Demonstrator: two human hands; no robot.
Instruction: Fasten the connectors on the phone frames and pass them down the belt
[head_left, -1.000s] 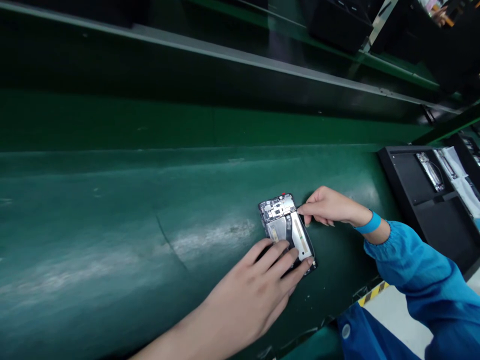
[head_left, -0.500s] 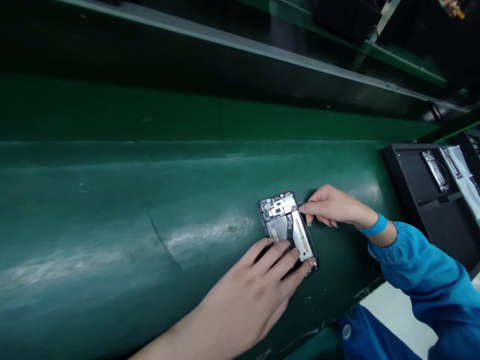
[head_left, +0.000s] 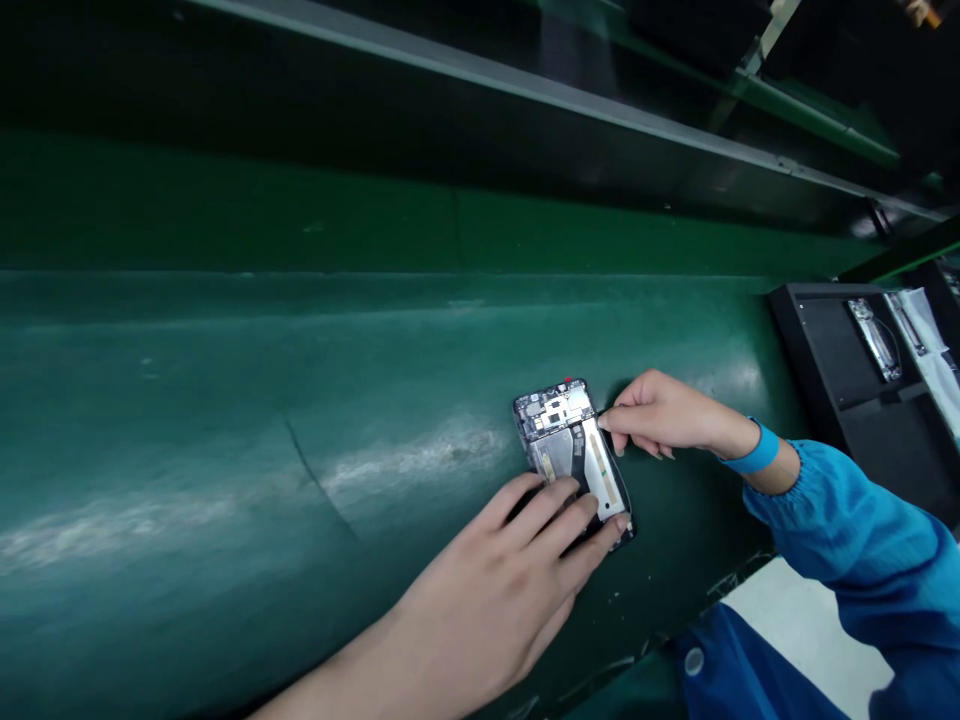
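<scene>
An opened phone (head_left: 556,412) with its circuit board and silvery inner parts showing lies on the green mat (head_left: 247,400). Across its lower end rests my left hand (head_left: 510,580), fingers a little apart, the fingertips on the phone's lower part and right edge. My right hand (head_left: 649,415) is at the phone's upper right edge, thumb and index finger pinched together beside a thin dark cable that runs along that edge. Whatever lies between those fingertips is too small to make out. A blue band circles the right wrist.
At the right stands a black tray (head_left: 821,370) with compartments, holding another opened phone part (head_left: 874,340) and white sheets (head_left: 926,335). A metal-edged shelf (head_left: 525,88) runs along the back. The mat's worn front edge is at the lower right.
The view has shifted slightly. Both hands keep nearly the same places on the phone.
</scene>
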